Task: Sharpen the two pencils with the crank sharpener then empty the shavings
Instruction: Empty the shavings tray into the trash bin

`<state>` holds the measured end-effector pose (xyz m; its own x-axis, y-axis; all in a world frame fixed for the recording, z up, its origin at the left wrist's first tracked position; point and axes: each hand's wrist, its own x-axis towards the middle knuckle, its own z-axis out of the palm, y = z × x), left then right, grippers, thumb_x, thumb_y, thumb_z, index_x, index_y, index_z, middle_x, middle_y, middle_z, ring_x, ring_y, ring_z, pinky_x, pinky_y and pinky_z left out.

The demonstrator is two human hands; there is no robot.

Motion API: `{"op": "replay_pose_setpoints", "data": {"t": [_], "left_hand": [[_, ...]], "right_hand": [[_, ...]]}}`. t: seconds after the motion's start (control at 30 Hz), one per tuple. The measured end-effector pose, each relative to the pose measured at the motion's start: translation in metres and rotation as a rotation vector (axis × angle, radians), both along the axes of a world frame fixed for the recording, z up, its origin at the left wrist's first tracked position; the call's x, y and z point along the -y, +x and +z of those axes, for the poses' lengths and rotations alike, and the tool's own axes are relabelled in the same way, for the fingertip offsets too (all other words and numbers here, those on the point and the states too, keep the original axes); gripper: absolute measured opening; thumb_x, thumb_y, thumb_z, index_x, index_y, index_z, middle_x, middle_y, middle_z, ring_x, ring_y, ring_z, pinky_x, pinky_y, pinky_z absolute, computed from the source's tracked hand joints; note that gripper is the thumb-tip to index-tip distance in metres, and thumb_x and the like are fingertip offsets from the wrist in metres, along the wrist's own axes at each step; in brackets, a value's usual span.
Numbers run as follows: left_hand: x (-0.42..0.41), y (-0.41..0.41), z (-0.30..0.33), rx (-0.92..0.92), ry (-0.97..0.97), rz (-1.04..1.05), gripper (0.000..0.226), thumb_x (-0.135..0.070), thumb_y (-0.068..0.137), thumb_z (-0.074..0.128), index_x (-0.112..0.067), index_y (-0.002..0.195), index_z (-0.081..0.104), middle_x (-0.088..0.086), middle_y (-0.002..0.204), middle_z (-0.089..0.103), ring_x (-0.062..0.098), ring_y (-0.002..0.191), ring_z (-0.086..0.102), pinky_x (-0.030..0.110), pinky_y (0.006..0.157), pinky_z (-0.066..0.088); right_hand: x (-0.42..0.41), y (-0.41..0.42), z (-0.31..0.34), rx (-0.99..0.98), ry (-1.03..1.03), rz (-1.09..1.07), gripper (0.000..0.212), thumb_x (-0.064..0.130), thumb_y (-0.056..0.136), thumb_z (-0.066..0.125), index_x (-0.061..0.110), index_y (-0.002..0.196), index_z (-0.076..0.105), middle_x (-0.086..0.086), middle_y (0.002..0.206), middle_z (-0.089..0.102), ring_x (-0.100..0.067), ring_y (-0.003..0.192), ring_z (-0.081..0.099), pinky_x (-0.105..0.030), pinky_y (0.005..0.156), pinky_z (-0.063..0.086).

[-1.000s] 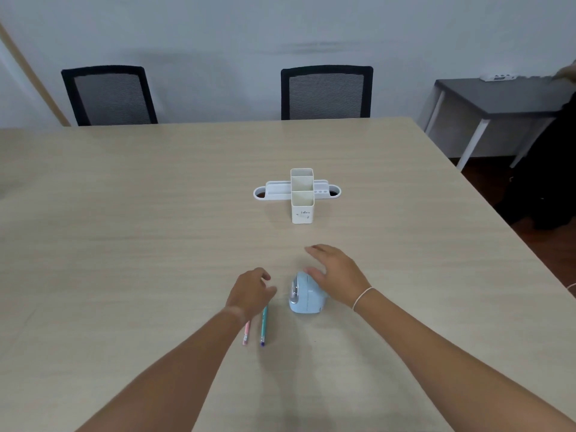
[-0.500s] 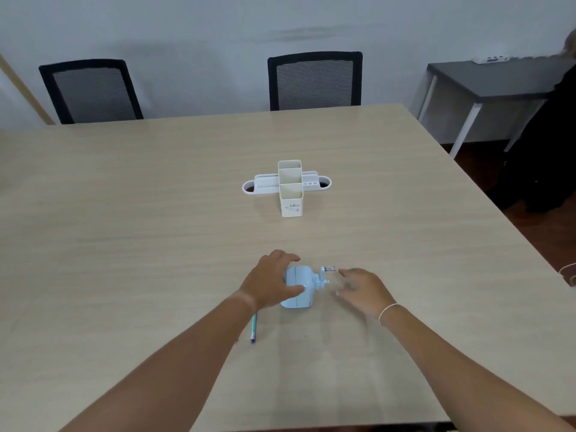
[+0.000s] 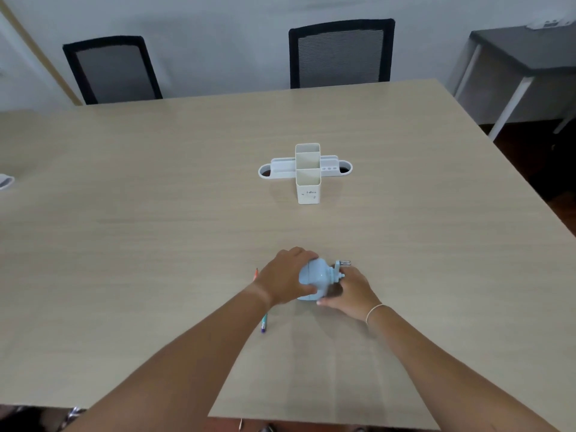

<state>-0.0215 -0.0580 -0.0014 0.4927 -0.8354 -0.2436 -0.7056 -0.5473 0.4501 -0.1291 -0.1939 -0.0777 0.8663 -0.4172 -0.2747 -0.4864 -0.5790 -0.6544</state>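
A light blue crank sharpener (image 3: 316,280) stands on the wooden table (image 3: 156,229), its crank handle (image 3: 342,264) pointing right. My left hand (image 3: 285,279) wraps around the sharpener's left side. My right hand (image 3: 350,291) holds its right lower side, just under the crank. A teal pencil (image 3: 264,322) lies on the table under my left wrist, only its near end showing. The tip of a second, orange-pink pencil (image 3: 256,272) peeks out left of my left hand; the remainder is hidden.
A white desk organiser (image 3: 307,173) stands mid-table beyond the sharpener. Two black mesh chairs (image 3: 339,54) sit at the far edge. A dark side table (image 3: 526,54) stands at the right. A white object (image 3: 4,182) lies at the left edge.
My left hand left the pencils and took hold of the sharpener. The sharpener was turned so its crank points right. My right hand moved off its top and now grips its right side.
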Motion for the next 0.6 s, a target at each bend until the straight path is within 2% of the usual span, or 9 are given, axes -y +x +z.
{"op": "replay_pose_setpoints", "data": {"t": [0.07, 0.17, 0.27, 0.4, 0.6], "left_hand": [[-0.0001, 0.0006, -0.0002, 0.0, -0.001, -0.001, 0.064, -0.032, 0.078, 0.069, -0.023, 0.135, 0.042, 0.001, 0.132, 0.049, 0.026, 0.118, 0.044, 0.037, 0.101, 0.041], [-0.0007, 0.0008, -0.0006, 0.004, -0.003, -0.001, 0.063, -0.032, 0.078, 0.069, -0.024, 0.135, 0.043, 0.0, 0.132, 0.049, 0.025, 0.118, 0.044, 0.038, 0.101, 0.041], [-0.0019, 0.0004, -0.0002, 0.012, -0.003, -0.011, 0.063, -0.032, 0.079, 0.069, -0.023, 0.135, 0.042, 0.0, 0.132, 0.048, 0.025, 0.118, 0.044, 0.037, 0.101, 0.041], [-0.0013, 0.0012, 0.0005, 0.01, -0.005, -0.017, 0.063, -0.03, 0.079, 0.069, -0.023, 0.136, 0.042, 0.0, 0.132, 0.048, 0.025, 0.118, 0.044, 0.035, 0.1, 0.041], [0.0001, 0.0017, 0.0003, 0.002, -0.004, -0.015, 0.062, -0.03, 0.079, 0.069, -0.023, 0.135, 0.043, 0.0, 0.132, 0.048, 0.026, 0.118, 0.043, 0.036, 0.099, 0.041]], "right_hand": [[0.001, 0.0019, 0.0005, -0.011, -0.042, 0.009, 0.069, 0.063, 0.042, 0.066, 0.032, 0.103, 0.06, 0.001, 0.113, 0.06, -0.02, 0.111, 0.051, -0.038, 0.097, 0.043], [0.0017, 0.0037, 0.0034, -0.005, -0.051, 0.018, 0.065, 0.056, 0.046, 0.073, 0.032, 0.105, 0.06, 0.001, 0.116, 0.061, -0.021, 0.114, 0.048, -0.039, 0.098, 0.041], [0.0042, 0.0039, 0.0021, -0.033, -0.076, 0.05, 0.069, 0.061, 0.045, 0.067, 0.034, 0.107, 0.059, 0.004, 0.12, 0.059, -0.021, 0.118, 0.045, -0.037, 0.1, 0.037], [0.008, 0.0027, 0.0007, -0.039, -0.037, 0.074, 0.064, 0.047, 0.059, 0.077, 0.031, 0.117, 0.056, 0.002, 0.133, 0.049, -0.021, 0.127, 0.035, -0.038, 0.109, 0.028], [0.0094, 0.0008, -0.0002, -0.011, 0.006, 0.065, 0.055, 0.047, 0.056, 0.077, 0.029, 0.105, 0.061, 0.001, 0.123, 0.055, -0.021, 0.12, 0.042, -0.04, 0.104, 0.036]]}}
